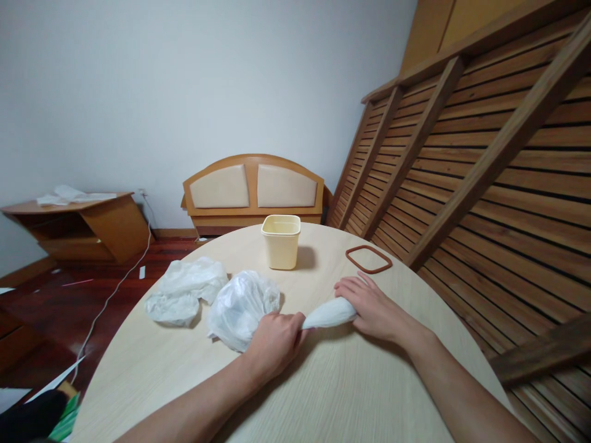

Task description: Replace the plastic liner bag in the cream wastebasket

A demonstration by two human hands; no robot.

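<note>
Two hands: left hand [278,339] closed on one end of the white plastic bag [329,314], right hand [370,309] curled around the other.
Bag place: over the worktop [355,387], nearer than the cream bin [282,249].
Bag step: seemingly narrowing it lengthwise; next move calls for even grip.

Plain pale blue-grey wall [207,80] across the far side, light soft and even on it; glossy dark red-brown board floor [50,320] at left, brown wooden skirting [173,233] at its far edge; arched orange-brown wooden headboard [253,191] upright by the far wall, two cream padded panels [219,186] set in it; low orange-brown wooden cabinet [117,231] far left, crumpled white sheets [69,195] on top; thin white cable [113,295] trailing nearward over the floor; large tilted brown slatted wooden frame [508,246] filling the right; round pale wood-grain table [346,394] near, centre.
</note>
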